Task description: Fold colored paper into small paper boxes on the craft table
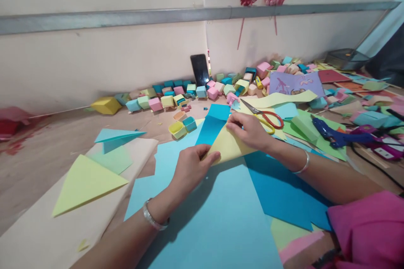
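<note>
Paper (232,148), pale yellow and folded, is held mid-view above a light-blue sheet (217,218). Left hand (193,163) pinches its eight o'clock corner between thumb and fingers; right hand (248,129), fingers curled closed, grips its twelve o'clock edge. Scissors (260,112) lie at two o'clock.

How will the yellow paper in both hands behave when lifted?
The yellow paper is likely light, looking thin. It seems fairly stiff, showing no obvious sag between left hand and right hand. Its thin edge may crease if pushed.
</note>
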`<state>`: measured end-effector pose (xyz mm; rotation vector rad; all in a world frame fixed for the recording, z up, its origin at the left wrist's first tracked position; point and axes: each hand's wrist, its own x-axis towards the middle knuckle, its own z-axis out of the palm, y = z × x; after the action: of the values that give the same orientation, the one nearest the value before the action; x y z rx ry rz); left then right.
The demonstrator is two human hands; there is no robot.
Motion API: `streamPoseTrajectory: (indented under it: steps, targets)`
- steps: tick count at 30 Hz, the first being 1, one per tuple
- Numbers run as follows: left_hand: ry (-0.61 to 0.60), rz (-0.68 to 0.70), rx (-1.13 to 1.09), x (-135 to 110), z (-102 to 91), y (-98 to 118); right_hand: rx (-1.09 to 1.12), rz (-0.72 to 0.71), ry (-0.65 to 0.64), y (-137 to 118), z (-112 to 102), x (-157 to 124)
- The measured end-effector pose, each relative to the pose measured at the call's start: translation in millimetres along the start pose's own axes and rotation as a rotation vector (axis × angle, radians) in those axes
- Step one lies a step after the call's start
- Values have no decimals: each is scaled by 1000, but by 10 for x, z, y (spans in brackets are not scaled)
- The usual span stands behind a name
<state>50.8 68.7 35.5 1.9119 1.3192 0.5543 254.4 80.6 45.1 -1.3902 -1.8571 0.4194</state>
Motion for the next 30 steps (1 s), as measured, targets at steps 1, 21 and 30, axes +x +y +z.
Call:
streamPoseTrajectory:
  steps: [1, 21, 30]
  targets:
    - [0, -10, -17, 7, 4, -13, -11, 9, 20, 34, -14, 19]
    - [-147, -43, -130, -8, -58, 34, -588, 114, -133, 205, 127, 16]
    - [-334, -128, -140, 23, -172, 53, -350, 108, -217, 281, 91, 61]
